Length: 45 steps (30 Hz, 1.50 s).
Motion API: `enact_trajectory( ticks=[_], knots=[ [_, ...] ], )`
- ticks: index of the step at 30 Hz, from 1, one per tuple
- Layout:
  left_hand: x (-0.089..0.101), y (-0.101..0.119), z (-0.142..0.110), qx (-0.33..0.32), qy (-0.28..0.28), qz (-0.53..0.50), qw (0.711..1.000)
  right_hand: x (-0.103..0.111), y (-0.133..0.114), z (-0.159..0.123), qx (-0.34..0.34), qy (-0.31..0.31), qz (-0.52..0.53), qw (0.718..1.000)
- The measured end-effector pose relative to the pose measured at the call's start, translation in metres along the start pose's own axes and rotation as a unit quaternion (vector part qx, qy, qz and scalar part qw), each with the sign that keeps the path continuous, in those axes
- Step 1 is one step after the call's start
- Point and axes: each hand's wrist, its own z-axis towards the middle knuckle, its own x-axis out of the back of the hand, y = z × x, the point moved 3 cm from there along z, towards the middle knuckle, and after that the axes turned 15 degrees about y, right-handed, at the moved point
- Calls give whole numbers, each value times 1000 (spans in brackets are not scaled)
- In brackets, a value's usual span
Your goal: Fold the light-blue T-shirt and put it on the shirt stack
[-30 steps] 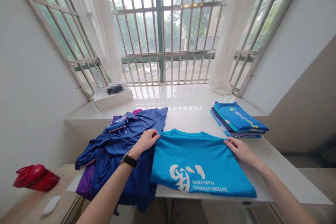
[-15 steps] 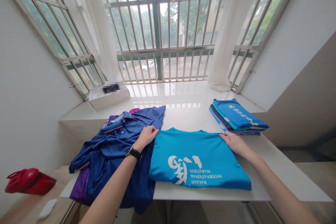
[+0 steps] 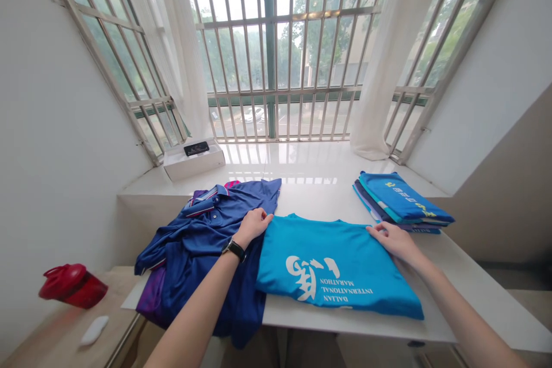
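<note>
The left forearm (image 3: 198,305) comes up from the bottom of the view and points to about 1 o'clock, and a black wristwatch (image 3: 234,250) sits on the wrist. The left hand (image 3: 253,227) lies at the top left corner of the blue T-shirt (image 3: 332,270), near the shoulder, and its fingers (image 3: 264,219) are together and a little curved. The right forearm (image 3: 466,310) comes from the lower right and points to about 10 o'clock. The right hand (image 3: 392,242) is on the top right edge of the shirt, with the fingers slightly apart. Both hands are half closed on the cloth, but I cannot tell if they pinch it or only press on it.

The T-shirt lies folded and flat on the white counter (image 3: 319,201), in the middle of the view, and its white print is upside down to the person. At its 9 o'clock, a crumpled navy polo shirt (image 3: 207,241) lies over a purple garment (image 3: 150,299). At its 2 o'clock is a stack of folded shirts (image 3: 401,198). A white box (image 3: 194,165) stands at 11 o'clock, and a red bottle (image 3: 73,286) lies far at 9 o'clock.
</note>
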Motion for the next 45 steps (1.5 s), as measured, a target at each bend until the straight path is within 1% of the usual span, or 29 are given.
enact_trajectory(
  ticks=[5, 7, 9, 13, 15, 21, 24, 26, 29, 33, 38, 45],
  knots=[
    [5, 8, -9, 22, 8, 22, 999, -4, 1, 2, 25, 25, 26, 999],
    [4, 11, -13, 29, 12, 31, 999, -7, 3, 1, 34, 35, 40, 998],
    [2, 12, -18, 30, 24, 41, 998, -10, 5, -3, 34, 57, 50, 997],
    [-2, 13, -25, 14, 59, 54, 997, -11, 11, -13, 5, 103, 55, 993],
    [-3, 12, -27, 10, 65, 43, 997, -10, 12, -15, -8, 106, 72, 992],
    [-3, 8, -29, 6, 70, -8, 997, -13, 21, -13, -43, 109, 172, 978],
    [-1, 10, -30, -8, 76, -10, 997, -14, 25, -11, -50, 126, 149, 979],
    [0, 11, -31, -10, 75, -7, 997, -14, 26, -11, -39, 141, 127, 981],
    [1, 13, -31, -17, 75, -3, 997, -12, 24, -12, -17, 158, 121, 980],
    [0, 13, -31, -32, 74, 0, 997, -13, 23, -14, -19, 132, 109, 985],
    [0, 13, -31, -23, 71, 2, 997, -16, 25, -18, -13, 128, 129, 983],
    [-1, 13, -31, -32, 76, -1, 997, -23, 34, -15, -18, 99, 137, 985]
  ],
)
